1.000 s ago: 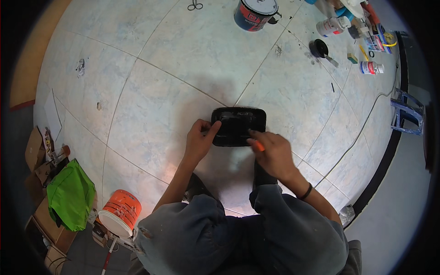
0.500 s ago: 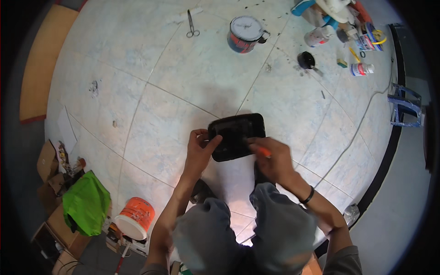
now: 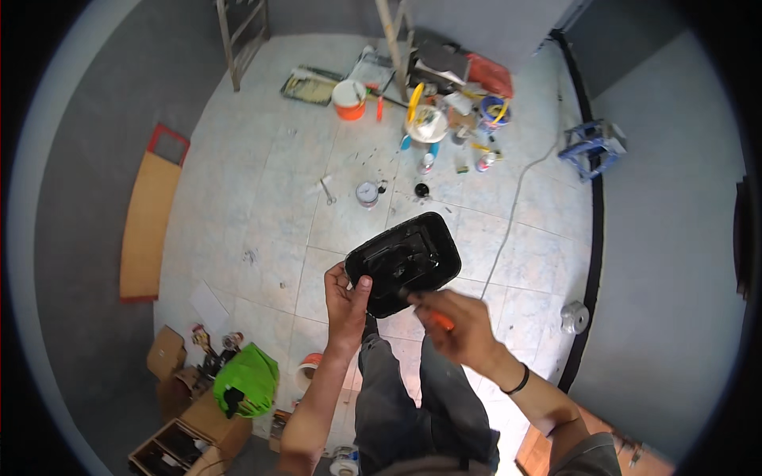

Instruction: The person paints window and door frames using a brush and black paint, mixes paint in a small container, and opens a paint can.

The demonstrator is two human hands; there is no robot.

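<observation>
Black plastic housing [image 3: 404,262] – rounded-rectangle shell, held up in front of the person above the tiled floor [image 3: 262,230], hollow side facing the camera. Head view: left hand [image 3: 346,295] clamps its lower-left edge, thumb over the rim, fingers behind. Right hand [image 3: 459,319] is closed round an orange-handled tool [image 3: 435,316], prob. a screwdriver, tip at the shell's inner bottom edge. Step looks like working a fastener inside; next move needs the tip seated square w/ the shell kept steady. Vs 0.5 s ago – person now standing, the paint bucket [image 3: 349,99] and clutter lie farther off, shell tilted more
</observation>
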